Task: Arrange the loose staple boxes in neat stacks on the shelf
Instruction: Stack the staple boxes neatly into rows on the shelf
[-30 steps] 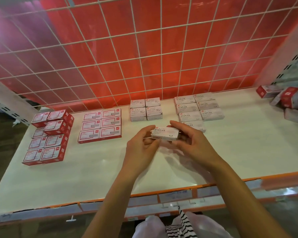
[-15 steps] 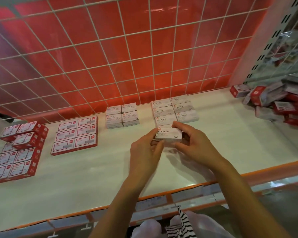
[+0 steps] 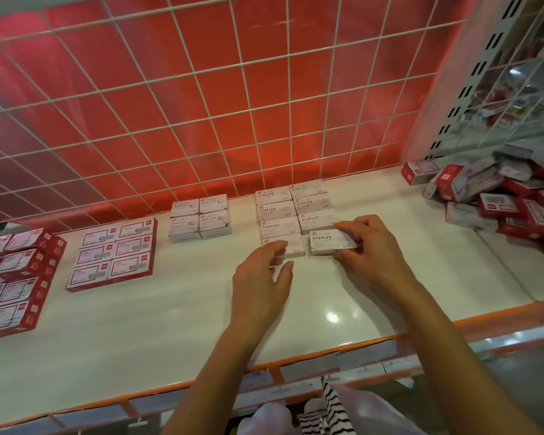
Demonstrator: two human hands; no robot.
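Note:
A white staple box (image 3: 328, 242) marked STAPLES rests at the front right of a two-column block of white staple boxes (image 3: 277, 211). My right hand (image 3: 369, 246) grips it by its right end, thumb at the near edge. My left hand (image 3: 264, 277) lies with fingers spread, its fingertips touching the front left box (image 3: 292, 248) of that block. A loose heap of red and white staple boxes (image 3: 496, 199) lies at the right end of the white shelf (image 3: 170, 324).
White paper-clip boxes (image 3: 200, 218) stand left of the block. Red-edged boxes (image 3: 115, 254) lie flat further left, and stacked red boxes (image 3: 16, 277) sit at the far left. A wire grid (image 3: 201, 105) over a red panel backs the shelf. An orange rail (image 3: 296, 362) edges the front.
The white box was held between both hands above the shelf; now it sits in the block's right column. My left hand has let go and rests on the neighbouring box. The view shifted right.

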